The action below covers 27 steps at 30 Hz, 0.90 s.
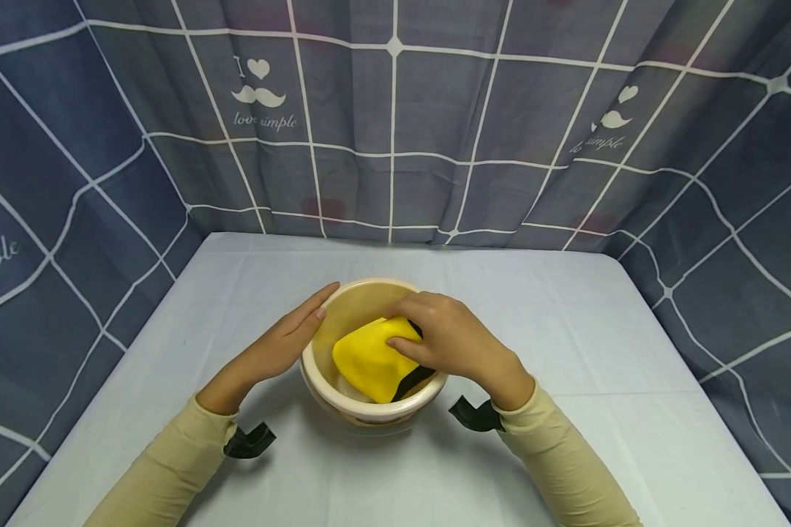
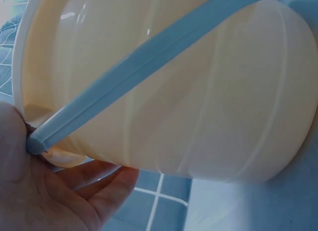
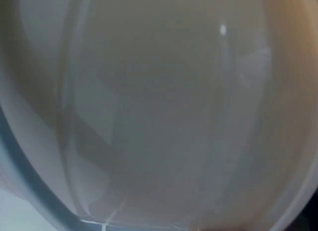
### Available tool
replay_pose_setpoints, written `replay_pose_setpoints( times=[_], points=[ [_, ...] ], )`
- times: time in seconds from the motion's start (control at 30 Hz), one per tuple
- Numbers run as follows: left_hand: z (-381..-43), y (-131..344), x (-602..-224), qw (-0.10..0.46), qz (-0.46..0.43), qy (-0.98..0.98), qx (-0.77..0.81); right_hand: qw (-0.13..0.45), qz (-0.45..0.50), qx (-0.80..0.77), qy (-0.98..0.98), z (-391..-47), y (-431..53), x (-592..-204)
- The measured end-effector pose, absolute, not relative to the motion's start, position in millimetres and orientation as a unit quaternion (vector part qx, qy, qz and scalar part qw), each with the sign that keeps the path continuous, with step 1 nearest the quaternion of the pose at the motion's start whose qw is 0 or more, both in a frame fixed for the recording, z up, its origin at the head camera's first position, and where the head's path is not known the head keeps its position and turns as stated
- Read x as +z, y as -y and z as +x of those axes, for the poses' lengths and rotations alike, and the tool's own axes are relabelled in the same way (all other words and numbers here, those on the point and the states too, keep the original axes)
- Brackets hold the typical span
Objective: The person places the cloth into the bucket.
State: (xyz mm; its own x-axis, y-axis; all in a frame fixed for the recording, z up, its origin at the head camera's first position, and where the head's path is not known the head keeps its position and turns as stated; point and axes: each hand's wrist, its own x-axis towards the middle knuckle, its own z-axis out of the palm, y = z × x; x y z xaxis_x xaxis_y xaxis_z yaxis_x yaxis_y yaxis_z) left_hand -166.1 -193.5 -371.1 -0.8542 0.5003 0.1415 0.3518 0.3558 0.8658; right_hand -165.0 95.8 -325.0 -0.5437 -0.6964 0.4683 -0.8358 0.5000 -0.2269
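Note:
A cream bucket (image 1: 375, 413) with a thick rim stands on the table. My left hand (image 1: 286, 344) touches the left side of the bucket at its rim, its fingers straight. In the left wrist view, the fingers (image 2: 117, 191) lie against the outer wall, beside a slanting bucket handle (image 2: 134, 67). My right hand (image 1: 454, 340) reaches over the right rim and pinches a yellow cloth (image 1: 369, 359) with black along its edge, inside the bucket. Part of that cloth is hidden by the hand. Only the bucket's wall (image 3: 164, 116) fills most of the right wrist view.
A white-covered table (image 1: 553, 454) lies under the bucket. Dark grey curtains (image 1: 435, 110) with white grid lines hang behind it and at both sides. A black strap (image 1: 477, 415) sticks out at the right sleeve, another strap (image 1: 250, 441) at the left.

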Motion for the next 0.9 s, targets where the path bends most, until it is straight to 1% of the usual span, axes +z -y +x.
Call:
replay_pose_setpoints(
  times=[0.33,0.9],
  points=[
    [-166.0,194.3,-370.2,0.070,0.264,-0.818,0.506,0.134,0.457,0.203,0.855,-165.3,-91.6,-330.3],
    [-164.0,192.7,-371.6,0.066,0.263,-0.821,0.502,0.115,0.460,0.196,0.858,-161.6,-90.8,-329.9]
  ],
)
